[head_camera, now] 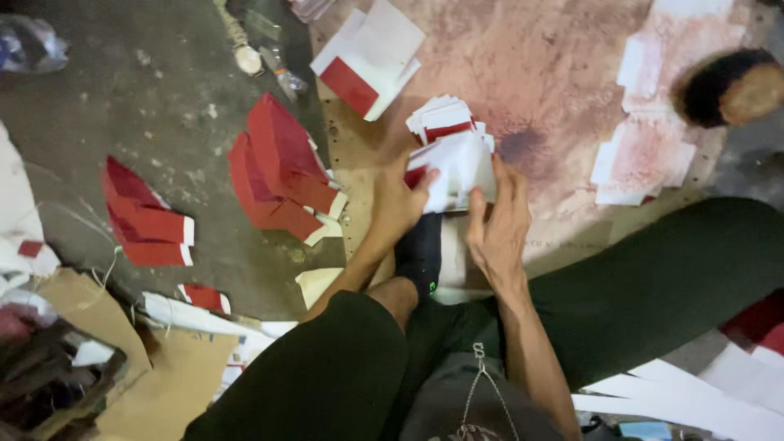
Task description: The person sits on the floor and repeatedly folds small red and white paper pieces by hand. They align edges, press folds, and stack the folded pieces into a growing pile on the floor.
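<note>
My left hand [398, 202] and my right hand [496, 226] both grip a bundle of white and red paper pieces [457, 167], held just above a stained brown board [555, 65]. The left thumb presses the bundle's left edge, and the right fingers wrap its right side. Right behind the bundle lies a small stack of similar white and red pieces [441, 117]. I sit on the floor in dark trousers with my legs folded, and a black sock [420, 249] shows below the hands.
Red and white folded paper stacks lie left on the grey floor [282, 171] [143, 216]. A larger white and red sheet [367, 57] rests at the board's top left. White sheets [649, 139], a dark round object [731, 86], and cardboard scraps [122, 359] surround me.
</note>
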